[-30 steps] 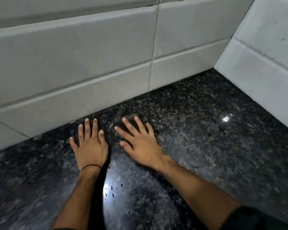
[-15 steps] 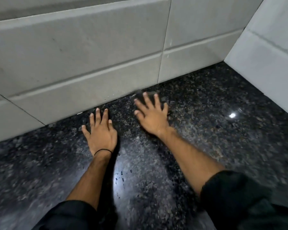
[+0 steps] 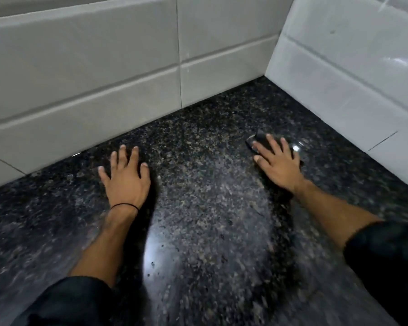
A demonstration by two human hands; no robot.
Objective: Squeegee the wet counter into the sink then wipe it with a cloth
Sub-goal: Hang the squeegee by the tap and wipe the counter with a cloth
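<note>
Head view. The right hand [image 3: 278, 161], right of centre near the tiled corner, presses a dark cloth [image 3: 260, 138] flat under spread fingers, apparently to keep broad contact while wiping. The left hand [image 3: 125, 180], centre-left, lies open and empty on the table [image 3: 210, 208], probably as a brace. Polished speckled granite, glossy with droplets; smooth pale wall tiles [image 3: 80, 67].
</note>
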